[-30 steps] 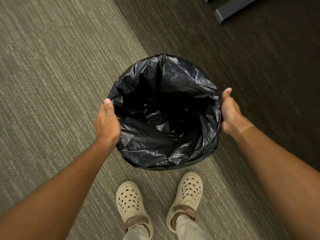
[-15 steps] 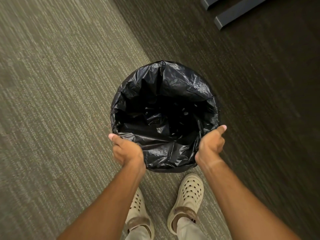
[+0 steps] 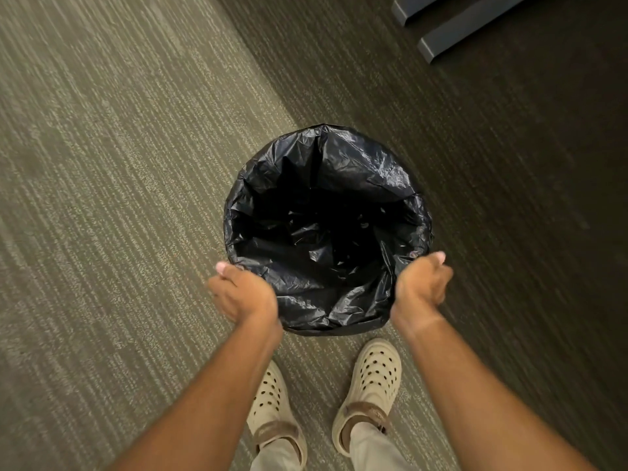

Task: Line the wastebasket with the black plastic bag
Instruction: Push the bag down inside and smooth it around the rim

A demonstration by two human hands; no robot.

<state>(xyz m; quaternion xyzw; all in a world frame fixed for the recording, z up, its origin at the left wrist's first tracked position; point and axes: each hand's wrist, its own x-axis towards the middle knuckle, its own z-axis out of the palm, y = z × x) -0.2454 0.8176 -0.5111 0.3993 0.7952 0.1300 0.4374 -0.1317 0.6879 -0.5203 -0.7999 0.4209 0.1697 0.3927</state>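
A round wastebasket stands on the carpet, almost wholly covered by the black plastic bag [image 3: 356, 171], which is folded over its rim and hangs crumpled inside. Only a dark strip of the wastebasket [image 3: 336, 331] shows at the near bottom edge. My left hand [image 3: 243, 292] grips the bag's folded edge at the near left of the rim, fingers curled, thumb up. My right hand [image 3: 421, 283] grips the bag's edge at the near right of the rim in the same way.
My two feet in cream perforated clogs [image 3: 370, 385] stand just behind the basket. The floor is light striped carpet [image 3: 119, 198] on the left and dark carpet on the right. Two grey furniture feet [image 3: 465, 32] lie at the top right.
Both hands slid along the rim from the left and right sides toward me and now hold the near edge. Over the last half second they barely moved.
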